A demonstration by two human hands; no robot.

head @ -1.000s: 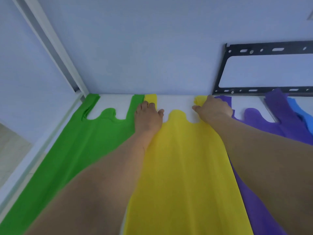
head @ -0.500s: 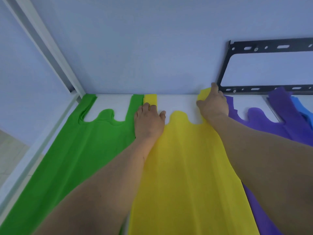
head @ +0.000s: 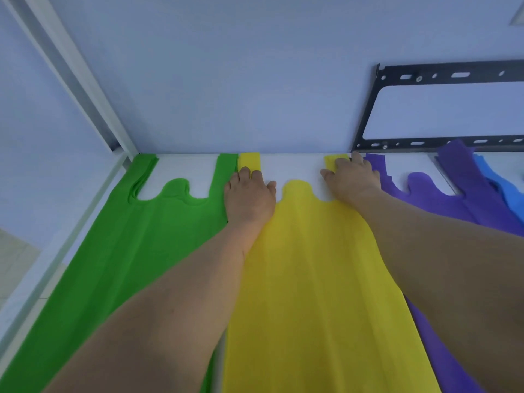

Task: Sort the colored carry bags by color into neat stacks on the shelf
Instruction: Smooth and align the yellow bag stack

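A: Progress?
B: Far along, I'd say. Green bags [head: 127,251], yellow bags [head: 312,279], purple bags [head: 442,202] lie side by side on the shelf [head: 184,168]; blue bags [head: 507,191] at the right edge, mostly cut off.
A: Hands?
B: Left hand [head: 249,197] and right hand [head: 351,177] flat, pressing the yellow handles, gripping nothing. Left: tidying, probably.
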